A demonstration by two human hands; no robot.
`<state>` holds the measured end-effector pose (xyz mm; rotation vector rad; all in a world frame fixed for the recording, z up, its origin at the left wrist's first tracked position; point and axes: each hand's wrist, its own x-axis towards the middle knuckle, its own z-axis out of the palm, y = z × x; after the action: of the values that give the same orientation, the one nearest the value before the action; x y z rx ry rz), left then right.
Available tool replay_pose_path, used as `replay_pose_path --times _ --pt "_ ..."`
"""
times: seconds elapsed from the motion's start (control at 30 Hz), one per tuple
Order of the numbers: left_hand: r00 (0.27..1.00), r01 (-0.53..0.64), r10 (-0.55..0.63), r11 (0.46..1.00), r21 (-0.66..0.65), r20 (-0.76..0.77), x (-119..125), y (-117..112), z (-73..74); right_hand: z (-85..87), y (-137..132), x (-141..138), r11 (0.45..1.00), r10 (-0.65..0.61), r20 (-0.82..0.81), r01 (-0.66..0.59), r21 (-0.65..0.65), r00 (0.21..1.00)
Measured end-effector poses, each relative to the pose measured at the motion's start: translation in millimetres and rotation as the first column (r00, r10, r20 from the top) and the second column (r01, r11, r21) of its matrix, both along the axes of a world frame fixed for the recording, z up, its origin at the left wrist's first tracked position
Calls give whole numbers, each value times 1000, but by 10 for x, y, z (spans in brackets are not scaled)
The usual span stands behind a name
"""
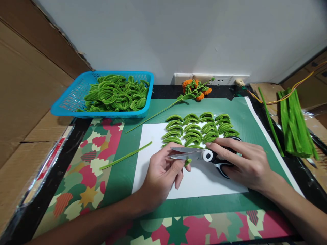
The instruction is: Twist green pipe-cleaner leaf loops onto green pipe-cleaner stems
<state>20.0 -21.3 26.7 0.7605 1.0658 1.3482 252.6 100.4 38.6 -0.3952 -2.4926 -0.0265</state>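
My right hand (pixel 246 163) grips a pair of scissors (pixel 207 155) with black and white handles, its fingers around the loops. The blades point left and stand slightly apart. Between the fingers of my left hand (pixel 163 170) is a small piece of green pipe cleaner (pixel 188 162), close below the blades; most of it is hidden. Behind both hands, several curved green pipe cleaner leaves (pixel 192 126) lie in columns on a white sheet (pixel 158 183). To the left, a straight green pipe cleaner (pixel 126 156) crosses the sheet's edge.
A blue basket (pixel 66 110) of green fuzzy leaves stands at the back left. An orange flower stem (pixel 163 110) lies behind the sheet. A bundle of green pipe cleaners (pixel 295 126) is at the right, under a yellow cable (pixel 301 81). Cardboard (pixel 30 78) borders the left.
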Motion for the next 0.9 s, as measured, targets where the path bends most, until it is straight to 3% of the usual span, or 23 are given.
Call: replay_pose_path --times 0.33,0.9 --pt "988 -152 151 988 12 22 0 -11 9 -24 87 94 999 -38 0 38 -22 999" --pt "988 -152 152 988 -2 35 25 -15 68 33 182 167 1000 21 14 -21 -10 1000"
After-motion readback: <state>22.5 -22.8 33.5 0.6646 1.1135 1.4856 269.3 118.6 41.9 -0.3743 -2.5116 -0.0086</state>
